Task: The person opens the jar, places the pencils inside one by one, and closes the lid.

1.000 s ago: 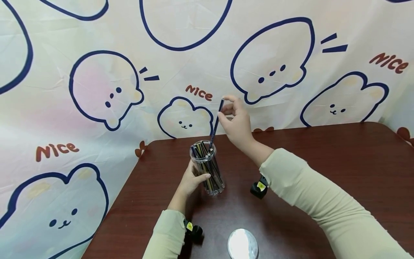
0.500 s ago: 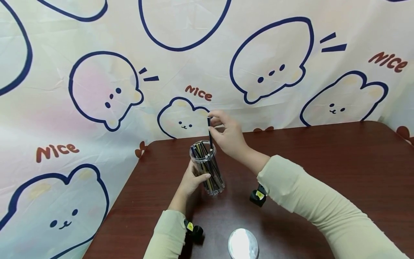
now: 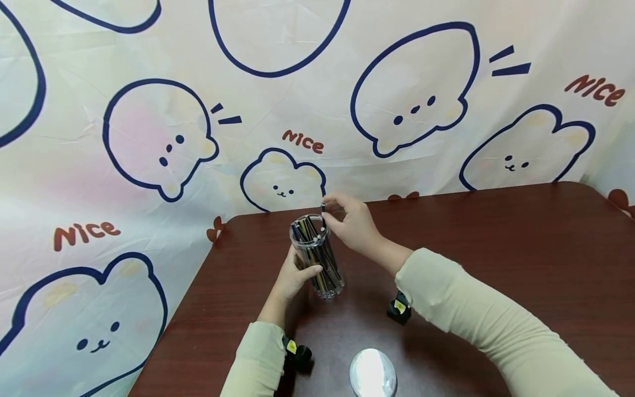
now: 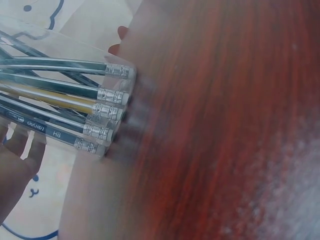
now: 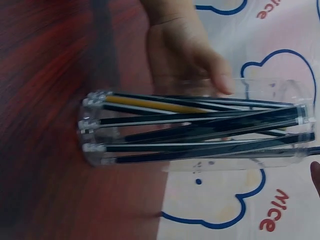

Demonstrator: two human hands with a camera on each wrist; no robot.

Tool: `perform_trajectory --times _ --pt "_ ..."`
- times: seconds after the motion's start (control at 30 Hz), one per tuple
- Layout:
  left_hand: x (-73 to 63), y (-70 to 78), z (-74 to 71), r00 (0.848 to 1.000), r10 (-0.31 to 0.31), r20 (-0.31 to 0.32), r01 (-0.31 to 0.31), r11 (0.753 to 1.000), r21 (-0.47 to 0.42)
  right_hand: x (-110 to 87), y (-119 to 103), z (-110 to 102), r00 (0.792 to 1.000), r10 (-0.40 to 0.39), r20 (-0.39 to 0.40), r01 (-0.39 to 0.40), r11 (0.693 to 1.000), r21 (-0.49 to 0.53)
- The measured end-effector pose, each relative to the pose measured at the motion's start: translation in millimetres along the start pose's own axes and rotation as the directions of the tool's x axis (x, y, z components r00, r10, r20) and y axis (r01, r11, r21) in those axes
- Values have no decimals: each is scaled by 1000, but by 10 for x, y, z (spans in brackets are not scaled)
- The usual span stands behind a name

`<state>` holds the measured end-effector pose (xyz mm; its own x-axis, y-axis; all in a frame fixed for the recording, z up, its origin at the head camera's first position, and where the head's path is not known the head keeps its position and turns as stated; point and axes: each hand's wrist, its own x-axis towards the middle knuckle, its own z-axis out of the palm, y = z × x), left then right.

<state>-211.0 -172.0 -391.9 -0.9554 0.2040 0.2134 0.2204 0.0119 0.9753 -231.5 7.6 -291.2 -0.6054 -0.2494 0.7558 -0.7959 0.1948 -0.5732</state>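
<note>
A clear plastic jar (image 3: pixel 310 245) full of dark and yellow pencils (image 5: pixel 165 147) leans slightly over the table. My left hand (image 3: pixel 292 275) grips its side, thumb across the front. In the left wrist view, metal-banded pencil ends (image 4: pixel 102 132) sit at the jar's base, and one dark barrel is marked HB. Above the far right side of the rim, my right hand (image 3: pixel 354 223) pinches the top of a dark pencil (image 3: pixel 323 208) between thumb and forefinger. Most of that pencil is down inside the jar; only a short tip shows.
A round, shiny silver disc (image 3: pixel 373 373) lies on the dark red-brown table (image 3: pixel 496 248) near the front. Behind the table hangs a cartoon-printed cloth (image 3: pixel 278 110). Black wrist cameras (image 3: pixel 399 309) are strapped beneath the sleeves.
My right hand has come down and slightly left, lowering the dark pencil from well above the rim into the jar. The left hand and jar have stayed in place.
</note>
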Motion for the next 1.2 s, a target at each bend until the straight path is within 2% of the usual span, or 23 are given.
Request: perform_trajectory --times 0.23,0.5,0.67,0.8,1.0,1.2 --pt "-3 5 -1 1000 22 16 -21 1000 -8 -118 60 28 998 -49 48 51 998 -32" --pt "15 3 9 1000 -4 2 4 1000 -10 -236 163 14 998 -24 53 29 996 -88" --pt "11 7 6 1000 1 -6 -1 1000 -2 -355 220 -27 997 68 36 -67 997 -38" --pt "8 -8 3 1000 13 -6 -13 1000 -11 -442 214 -85 984 174 38 -175 984 32" --pt "-1 -26 5 1000 24 -7 -25 1000 -15 -587 179 -173 948 308 84 -315 945 88" --pt "2 -40 -7 999 35 -1 -35 999 -26 -744 112 -257 903 387 188 -407 909 84"
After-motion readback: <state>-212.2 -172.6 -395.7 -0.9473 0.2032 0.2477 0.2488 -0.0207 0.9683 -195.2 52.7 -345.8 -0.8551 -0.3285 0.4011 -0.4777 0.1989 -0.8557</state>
